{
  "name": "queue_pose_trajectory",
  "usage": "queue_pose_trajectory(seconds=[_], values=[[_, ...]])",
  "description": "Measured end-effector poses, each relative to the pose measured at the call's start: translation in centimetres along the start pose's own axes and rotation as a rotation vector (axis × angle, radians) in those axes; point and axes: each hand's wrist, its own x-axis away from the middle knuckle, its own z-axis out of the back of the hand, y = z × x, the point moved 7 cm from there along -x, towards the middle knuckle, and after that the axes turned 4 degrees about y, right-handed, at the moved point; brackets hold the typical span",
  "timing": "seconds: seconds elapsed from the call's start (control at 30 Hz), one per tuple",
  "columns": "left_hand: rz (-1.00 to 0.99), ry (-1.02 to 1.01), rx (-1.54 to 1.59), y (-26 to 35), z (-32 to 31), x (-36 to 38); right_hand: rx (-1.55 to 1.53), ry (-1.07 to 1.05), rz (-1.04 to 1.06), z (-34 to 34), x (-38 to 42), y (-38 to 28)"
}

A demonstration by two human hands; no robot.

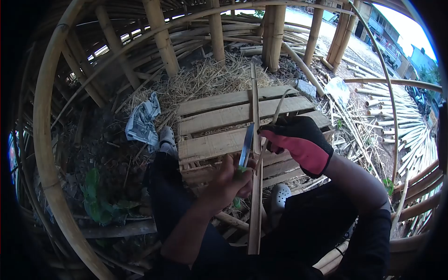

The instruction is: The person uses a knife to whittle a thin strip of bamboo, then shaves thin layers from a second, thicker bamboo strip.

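Note:
My left hand (227, 179), bare, is closed around a knife (246, 145) whose blade points up and away; a bit of green shows at its grip. A pink and black work glove covers my right hand (303, 142), its fingers pinching a thin bamboo strip (278, 106). The strip curves up past the fingertips, and its lower part runs down toward my left hand. Between my hands a long split bamboo slat (255, 210) extends from near my lap over the wooden slatted crate (210, 122). The knife blade overlaps the slat's left edge in this view.
Thick bamboo poles (44, 140) arch around me at the left. A crumpled printed sheet (143, 120) lies left of the crate. Dry straw (200, 79) covers ground behind it. Cut bamboo poles (408, 123) are spread at the right. My shoes (280, 195) flank the crate.

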Motion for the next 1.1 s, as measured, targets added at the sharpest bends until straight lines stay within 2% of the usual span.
queue_pose_trajectory(seconds=[0.03,0.07,0.13,0.2,0.23,0.3,0.43,0.5,0.53,0.6,0.7,0.8,0.93,1.0,1.03,1.1], values=[[0.030,-0.023,0.130,-0.5,0.1,0.0,0.158,0.081,0.299,0.8,0.2,-0.6],[0.030,-0.025,0.131,-0.4,0.1,0.0,0.316,0.162,0.598,1.1,1.1,-1.7],[-0.013,-0.134,-0.014,-0.1,-0.5,-0.1,0.261,0.160,0.524,1.1,0.9,-1.5],[-0.033,-0.132,-0.021,0.0,-0.6,-0.1,0.047,0.153,0.513,1.1,1.0,-1.3],[-0.054,-0.127,-0.030,0.1,-0.6,-0.1,0.047,0.153,0.513,1.0,1.0,-1.6],[-0.064,-0.100,-0.013,0.5,-0.8,0.0,-0.028,0.185,0.326,1.1,0.7,-1.5],[-0.087,-0.084,-0.005,1.0,-0.7,0.1,0.051,0.203,0.353,1.6,0.6,-2.2],[-0.083,-0.091,0.002,1.0,-0.6,0.1,0.245,0.202,0.391,1.6,0.6,-2.5],[-0.081,-0.100,0.007,1.0,-0.7,0.1,0.246,0.200,0.391,1.6,0.7,-2.6],[-0.089,-0.092,0.001,1.0,-0.6,0.1,-0.099,0.313,0.221,2.7,0.8,-1.7],[-0.093,-0.097,0.013,1.0,-0.5,0.0,-0.180,0.269,0.202,3.0,0.9,-1.7],[-0.096,-0.113,0.040,1.1,-0.7,0.1,-0.079,0.253,0.202,2.7,0.8,-2.3],[-0.104,-0.139,0.079,1.0,-0.7,0.2,-0.095,0.209,0.231,1.9,0.6,-2.0],[-0.113,-0.127,0.098,1.1,-0.7,0.2,0.130,0.181,0.203,1.7,0.5,-1.8],[-0.123,-0.114,0.116,1.2,-0.6,0.2,0.130,0.180,0.203,1.7,0.4,-1.8],[-0.116,-0.121,0.119,1.2,-0.6,0.3,0.191,0.193,0.316,1.6,0.5,-2.6]])
